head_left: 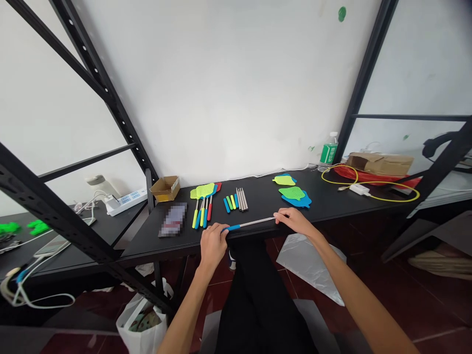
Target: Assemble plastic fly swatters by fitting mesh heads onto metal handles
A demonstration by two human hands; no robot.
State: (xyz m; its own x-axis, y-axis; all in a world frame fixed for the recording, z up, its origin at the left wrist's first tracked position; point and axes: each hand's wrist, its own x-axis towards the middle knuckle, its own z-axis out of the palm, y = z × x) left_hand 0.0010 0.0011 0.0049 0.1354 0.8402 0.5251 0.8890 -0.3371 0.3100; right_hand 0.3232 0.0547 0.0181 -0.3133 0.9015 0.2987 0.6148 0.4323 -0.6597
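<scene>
Stretched between my hands at the shelf's front edge is a thin metal rod (pixel 256 222) with a blue handle (pixel 233 227). My left hand (pixel 214 243) is closed on the blue handle's end. The fingers of my right hand (pixel 293 220) pinch the rod's other end. Beyond the rod lie several short coloured handles (pixel 231 202) and several loose metal rods (pixel 242 199). Fly swatters (pixel 202 204) with yellow, blue and red parts are laid together to the left. Loose leaf-shaped swatter heads, a green one (pixel 292 193), a blue one (pixel 298 198) and a yellow one (pixel 283 180), lie to the right.
A small open cardboard box (pixel 164 189) and a blurred flat packet (pixel 173 220) are at the left. At the right stand a water bottle (pixel 328 151), a yellow cable (pixel 393 199) and a cardboard box (pixel 381 162). Black metal posts (pixel 120 110) frame the black shelf (pixel 258 238).
</scene>
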